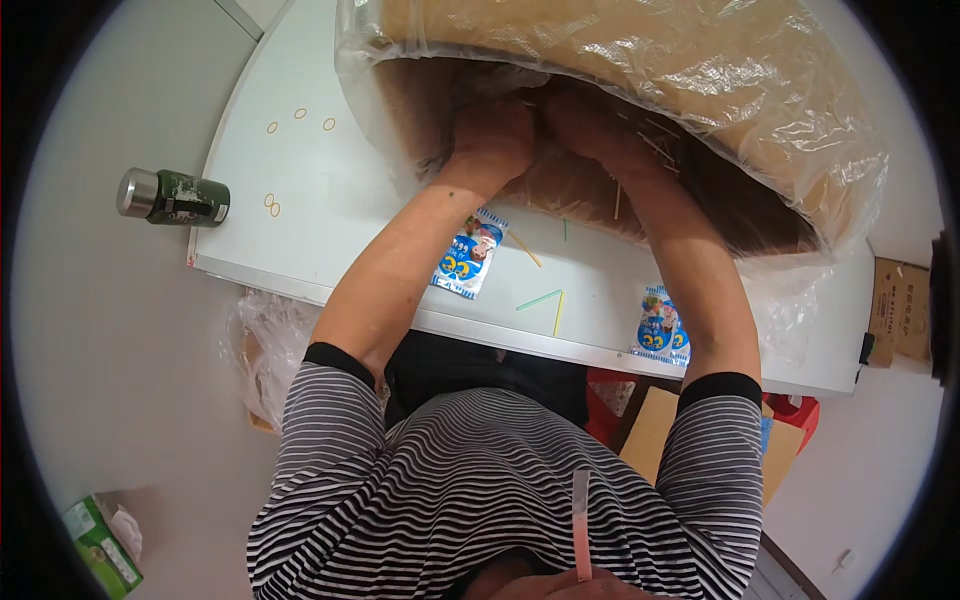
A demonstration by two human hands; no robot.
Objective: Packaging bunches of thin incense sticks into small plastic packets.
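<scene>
A large cardboard box (690, 30), lined with clear plastic film (800, 145), lies tipped with its opening toward me on the white table. Both of my hands reach into its dark inside. My left hand (497, 130) is near the middle of the opening, and close beside it on the right is my right hand (590, 125). Shadow and the hands' own backs hide the fingers, so what they hold does not show. Several thin pale sticks, like straws (655, 145), lie in the box beside my right wrist. A blue and white packet (472, 252) rests below my left forearm.
Another pair of blue and white packets (656, 325) lies by my right forearm. Loose green and yellow thin sticks (540, 300) and several rubber bands (300, 114) are on the table (270, 230). A dark green bottle (180, 197) is at the left edge; a brown carton (898, 312) stands far right.
</scene>
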